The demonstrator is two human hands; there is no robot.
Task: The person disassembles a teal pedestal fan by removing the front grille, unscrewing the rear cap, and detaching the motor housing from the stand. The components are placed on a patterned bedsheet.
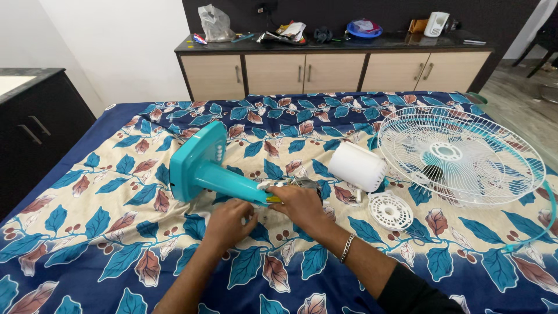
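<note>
A teal fan stand [204, 164] lies on its side on a leaf-patterned cloth [104, 232], base to the left, neck pointing right. My right hand [299, 203], with a bracelet at the wrist, grips a yellow-handled tool at the neck's end, where the dark motor part [309, 185] sits. My left hand [228, 222] is just below the neck, fingers curled beside the same joint; what it holds is hidden. A white motor cover [357, 166] lies right of the hands.
A white wire fan guard [465, 152] rests at the right, a small round white grille piece [390, 210] in front of it, and a teal rim ring [546, 224] at the far right. Behind stands a cluttered sideboard [331, 64]. A dark cabinet [35, 128] is left.
</note>
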